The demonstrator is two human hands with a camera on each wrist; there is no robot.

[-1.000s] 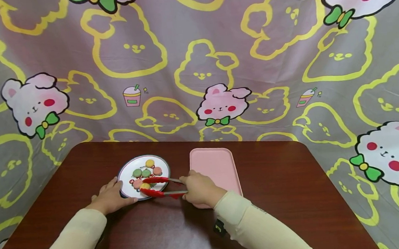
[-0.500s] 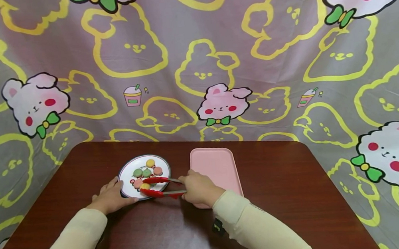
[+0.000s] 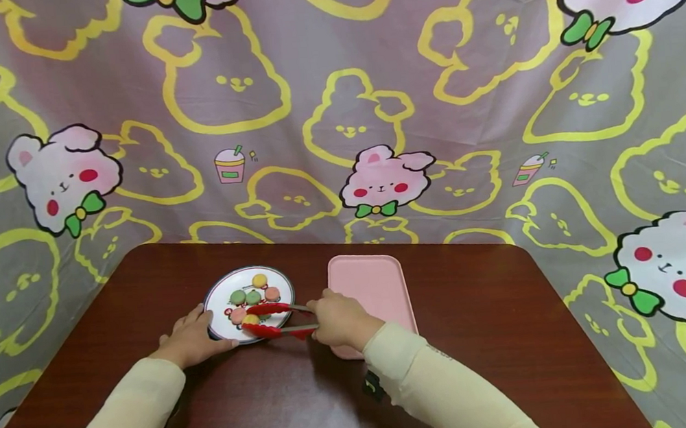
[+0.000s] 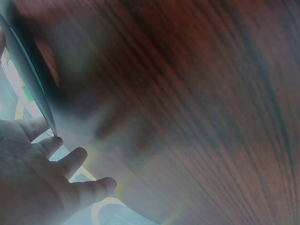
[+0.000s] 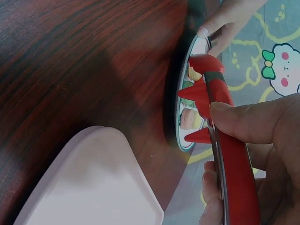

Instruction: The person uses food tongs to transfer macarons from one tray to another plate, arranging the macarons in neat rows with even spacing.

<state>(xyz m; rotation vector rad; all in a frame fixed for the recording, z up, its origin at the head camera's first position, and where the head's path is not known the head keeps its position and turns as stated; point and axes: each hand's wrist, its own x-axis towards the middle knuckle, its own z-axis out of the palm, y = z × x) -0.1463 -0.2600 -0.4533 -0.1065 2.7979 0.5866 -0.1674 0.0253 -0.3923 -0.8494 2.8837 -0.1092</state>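
A round white plate point(image 3: 217, 298) with a dark rim bears several macarons in yellow, green and pink. My left hand point(image 3: 189, 339) rests at the plate's left edge, thumb along the near rim. In the left wrist view that hand's fingers point(image 4: 70, 161) are spread and fairly straight, the index finger at the rim. My right hand point(image 3: 344, 321) grips red-tipped metal tongs point(image 3: 274, 309), seen close in the right wrist view with the thumb along the red handle. The tong tips lie either side of the front yellow macaron point(image 3: 251, 321); whether both touch it I cannot tell.
A pink rectangular tray point(image 3: 368, 277) lies right of the plate, partly under my right hand and forearm. The dark brown wooden table point(image 3: 470, 312) carries everything. A patterned cloth point(image 3: 278, 55) hangs behind the table and along its sides.
The head view has shifted very slightly. Both hands, the tongs, the plate and the macarons stay almost where they were.
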